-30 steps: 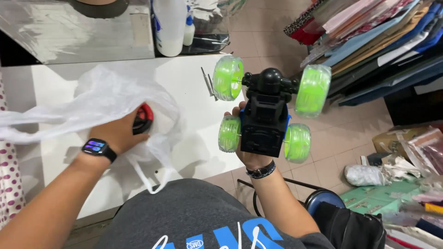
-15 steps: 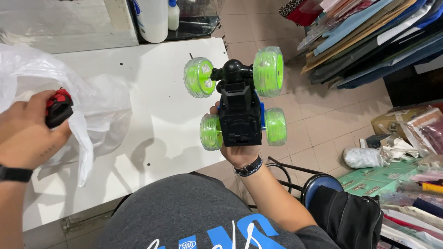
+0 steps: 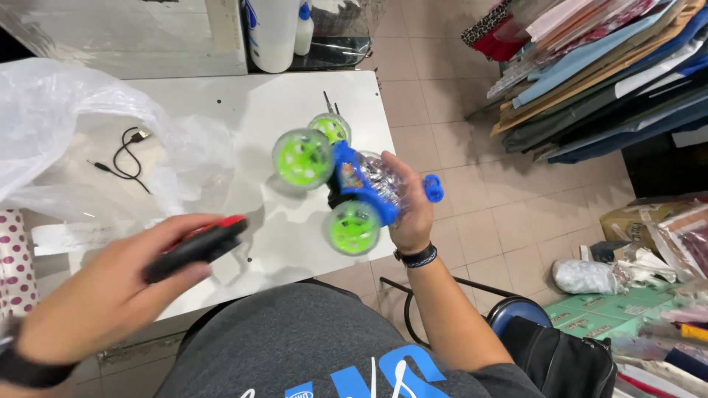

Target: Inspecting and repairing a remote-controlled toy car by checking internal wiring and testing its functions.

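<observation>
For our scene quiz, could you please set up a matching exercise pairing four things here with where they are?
Things:
1. toy car
2. remote control
3. black cable
4. white bottle

Places:
A. lying loose on the white table
B. in the left hand
C. standing at the table's far edge
D. in the right hand

Pairs: 1-D, 2-B, 3-A, 4-C
</observation>
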